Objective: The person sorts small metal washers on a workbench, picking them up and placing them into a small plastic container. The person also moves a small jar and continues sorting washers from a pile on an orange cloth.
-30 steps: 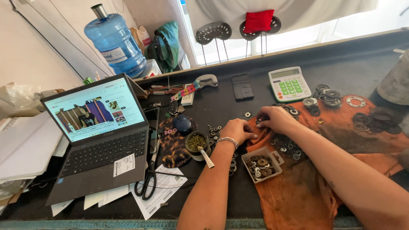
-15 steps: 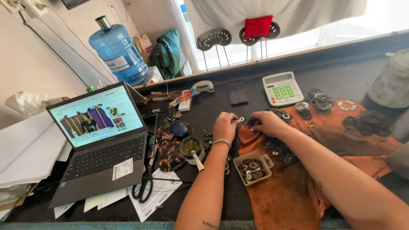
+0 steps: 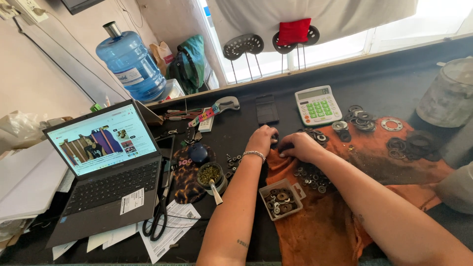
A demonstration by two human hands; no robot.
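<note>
Both hands [image 3: 281, 144] meet over a dark workbench [image 3: 394, 83] below the window [image 3: 345, 47].

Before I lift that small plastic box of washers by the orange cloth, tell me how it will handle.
The small plastic box is probably heavy for its size: it is full of metal washers. Its thin walls may flex if held by one edge. With its lid open, tipping would likely spill washers, which could roll. It sits partly on the orange cloth, so pushing may drag the cloth.
</note>
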